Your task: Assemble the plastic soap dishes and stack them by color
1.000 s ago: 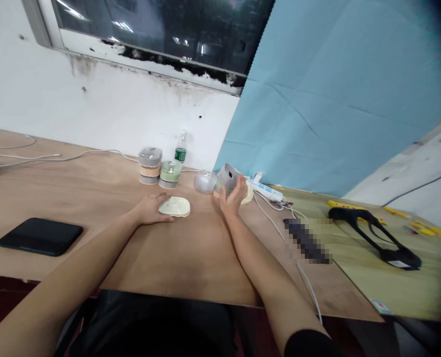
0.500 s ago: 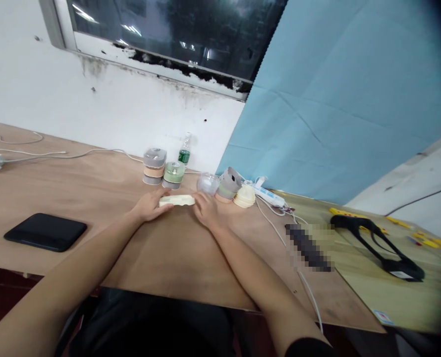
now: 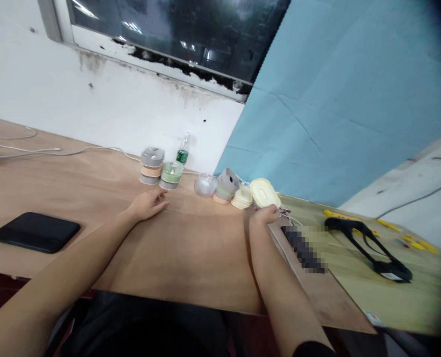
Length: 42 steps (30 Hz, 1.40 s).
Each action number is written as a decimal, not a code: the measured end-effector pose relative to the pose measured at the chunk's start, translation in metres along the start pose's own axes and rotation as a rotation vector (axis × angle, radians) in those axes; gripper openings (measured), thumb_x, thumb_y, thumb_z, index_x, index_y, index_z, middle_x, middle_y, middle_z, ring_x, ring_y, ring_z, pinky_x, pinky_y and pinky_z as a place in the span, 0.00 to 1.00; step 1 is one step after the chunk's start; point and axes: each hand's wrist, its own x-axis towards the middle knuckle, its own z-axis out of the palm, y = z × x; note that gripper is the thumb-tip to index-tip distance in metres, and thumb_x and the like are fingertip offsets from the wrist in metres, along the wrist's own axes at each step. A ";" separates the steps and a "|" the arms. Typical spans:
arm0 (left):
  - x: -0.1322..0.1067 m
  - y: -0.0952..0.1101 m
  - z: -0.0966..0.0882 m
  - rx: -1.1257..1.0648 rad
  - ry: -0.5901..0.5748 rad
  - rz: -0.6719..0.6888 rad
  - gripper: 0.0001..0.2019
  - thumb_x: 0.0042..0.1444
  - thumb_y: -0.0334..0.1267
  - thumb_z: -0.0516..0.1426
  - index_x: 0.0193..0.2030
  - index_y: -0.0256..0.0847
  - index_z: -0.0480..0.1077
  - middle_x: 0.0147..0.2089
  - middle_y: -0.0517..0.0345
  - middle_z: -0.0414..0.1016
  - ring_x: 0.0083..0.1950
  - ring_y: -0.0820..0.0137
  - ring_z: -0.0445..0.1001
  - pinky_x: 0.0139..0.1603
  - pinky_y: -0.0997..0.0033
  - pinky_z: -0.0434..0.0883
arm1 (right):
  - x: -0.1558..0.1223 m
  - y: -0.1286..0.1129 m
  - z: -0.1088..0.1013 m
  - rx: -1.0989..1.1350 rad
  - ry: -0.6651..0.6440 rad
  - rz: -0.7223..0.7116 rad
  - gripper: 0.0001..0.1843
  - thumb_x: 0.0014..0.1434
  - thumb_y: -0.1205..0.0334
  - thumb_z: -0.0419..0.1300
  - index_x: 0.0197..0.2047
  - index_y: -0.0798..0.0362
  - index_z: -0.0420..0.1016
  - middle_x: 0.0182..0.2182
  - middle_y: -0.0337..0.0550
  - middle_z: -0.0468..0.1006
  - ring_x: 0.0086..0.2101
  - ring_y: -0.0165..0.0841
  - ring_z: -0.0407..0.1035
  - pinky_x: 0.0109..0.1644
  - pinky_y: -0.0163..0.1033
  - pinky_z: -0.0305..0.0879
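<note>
My right hand (image 3: pixel 266 214) grips the lower edge of a pale yellow lid (image 3: pixel 264 191), which is raised and tilted so its broad face shows. Just left of it lies a pile of similar pale yellow lids (image 3: pixel 242 197). Beside that stand leaning grey, green and orange container bodies (image 3: pixel 226 185) and a clear plastic piece (image 3: pixel 205 185). My left hand (image 3: pixel 149 204) lies over the table, holding nothing, thumb and fingers apart. Just beyond it stand a stack of grey and orange containers (image 3: pixel 152 164) and a green container on a grey one (image 3: pixel 171 174).
A green-labelled bottle (image 3: pixel 183 151) stands against the wall. On the left lies a black tablet-like object (image 3: pixel 35 232); white cables cross the table (image 3: pixel 191 263). To the right are a pixelated dark object (image 3: pixel 304 249), a black strap-like frame (image 3: pixel 371 250) and yellow pieces (image 3: pixel 410 242).
The pale lid, earlier held edge-on between both hands, has moved right in my right hand and turned to show its face. My left hand has let go of it.
</note>
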 end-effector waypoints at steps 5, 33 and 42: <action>-0.001 0.000 0.003 0.088 -0.024 0.003 0.25 0.58 0.55 0.49 0.54 0.40 0.66 0.48 0.50 0.75 0.43 0.61 0.75 0.46 0.61 0.71 | -0.002 0.025 -0.006 0.069 -0.100 0.133 0.17 0.55 0.61 0.47 0.45 0.59 0.65 0.31 0.46 0.75 0.23 0.33 0.72 0.27 0.41 0.73; 0.069 -0.022 0.018 0.375 0.135 0.087 0.31 0.59 0.43 0.48 0.69 0.43 0.48 0.71 0.45 0.48 0.61 0.50 0.65 0.44 0.57 0.73 | -0.028 0.021 -0.007 -0.223 -0.385 -0.254 0.32 0.53 0.51 0.53 0.54 0.64 0.70 0.22 0.42 0.75 0.26 0.37 0.69 0.36 0.41 0.66; 0.051 -0.010 0.015 0.355 0.134 0.187 0.27 0.59 0.53 0.50 0.62 0.42 0.61 0.55 0.42 0.70 0.58 0.50 0.66 0.58 0.50 0.60 | -0.040 0.005 -0.009 -0.227 -0.199 -0.467 0.22 0.56 0.54 0.49 0.46 0.59 0.73 0.23 0.40 0.71 0.26 0.34 0.65 0.38 0.39 0.63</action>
